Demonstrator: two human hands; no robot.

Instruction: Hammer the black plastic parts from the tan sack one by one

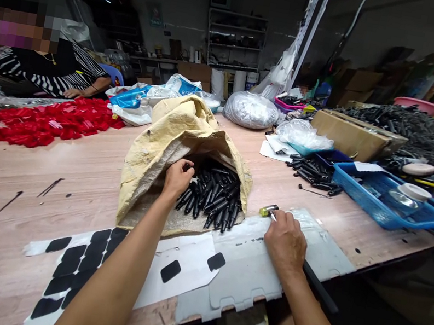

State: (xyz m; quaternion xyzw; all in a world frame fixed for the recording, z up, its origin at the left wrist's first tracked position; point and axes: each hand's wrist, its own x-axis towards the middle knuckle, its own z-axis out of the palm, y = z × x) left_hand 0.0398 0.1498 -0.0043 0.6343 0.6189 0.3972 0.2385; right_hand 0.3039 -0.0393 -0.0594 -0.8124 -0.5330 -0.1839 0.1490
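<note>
My left hand [177, 179] reaches into the mouth of a yellow woven sack [142, 172], its fingers pinched on a small black piece [187, 167]. Short black tubular parts [211, 195] lie heaped inside the sack, near my fingers. On the grey sheet my right hand [286, 242] is closed round a small hammer [322, 291]. Its yellowish head and short metal neck show ahead of the fingers, and its long black handle sticks out behind the wrist. My palm hides the middle of the handle.
Black square stickers [90, 258] on white backing lie in front of the sack. A blue tray [383, 212] with a jar stands at right, near loose black parts [311, 170]. Red pieces [52, 124] are piled at left, where another person [49, 70] sits.
</note>
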